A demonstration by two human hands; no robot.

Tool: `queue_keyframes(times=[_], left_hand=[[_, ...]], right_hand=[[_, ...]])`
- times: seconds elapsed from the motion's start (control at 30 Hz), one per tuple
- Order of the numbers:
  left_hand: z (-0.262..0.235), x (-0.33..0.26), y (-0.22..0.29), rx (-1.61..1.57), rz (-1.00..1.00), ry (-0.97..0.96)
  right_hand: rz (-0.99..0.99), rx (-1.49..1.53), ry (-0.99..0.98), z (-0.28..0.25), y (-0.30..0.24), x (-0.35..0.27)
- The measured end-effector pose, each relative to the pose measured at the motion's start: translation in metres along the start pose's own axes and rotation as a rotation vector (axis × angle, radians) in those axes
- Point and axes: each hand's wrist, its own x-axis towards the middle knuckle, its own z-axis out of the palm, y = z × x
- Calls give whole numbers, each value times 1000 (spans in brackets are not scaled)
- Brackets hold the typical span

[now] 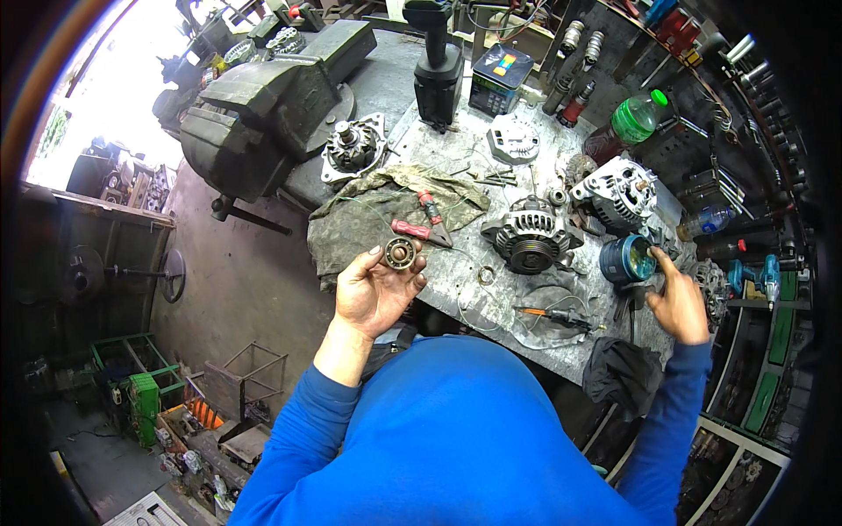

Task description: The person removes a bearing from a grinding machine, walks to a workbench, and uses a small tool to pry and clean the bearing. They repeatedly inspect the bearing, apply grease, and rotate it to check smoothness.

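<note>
A ball bearing [388, 254] is held up in my left hand [373, 294], its ring between my thumb and fingers, in front of a grey-green rag [338, 230]. At the right, my right hand [682, 305] reaches to a blue tub [617, 261] of bluish-green grease. Its index finger is stretched out at the tub's open mouth, and it holds nothing that I can see. Red-handled pliers [412, 230] lie partly on the rag. Left of the tub sits an alternator half with a pulley [531, 244]. A small metal ring [486, 275] rests on the bench.
A large vise [237, 123] stands at the left, beside an alternator part with a shaft [353, 147]. Farther back are a black tin [500, 83], a green-capped bottle [633, 121] and another alternator housing [618, 195]. A screwdriver [553, 314] and dark cloth [621, 373] lie near the front edge.
</note>
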Motion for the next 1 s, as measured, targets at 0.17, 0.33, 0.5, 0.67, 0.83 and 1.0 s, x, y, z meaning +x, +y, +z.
queue_keyframes(times=[0.17, 0.33, 0.5, 0.67, 0.83, 1.0], left_hand=[[12, 15, -16, 84, -66, 9], [31, 28, -31, 109, -167, -58], [36, 22, -35, 257, -119, -11], [39, 17, -32, 326, -85, 23], [41, 14, -33, 407, -42, 69], [38, 11, -32, 398, -46, 75]], right_hand=[[-199, 1284, -72, 33, -98, -38], [-392, 1685, -334, 70, -179, -26], [-442, 1439, -276, 62, -182, -22], [-520, 1016, 54, 61, -198, -26], [-484, 615, 376, 63, -216, -33], [-509, 1087, 326, 67, -218, -23]])
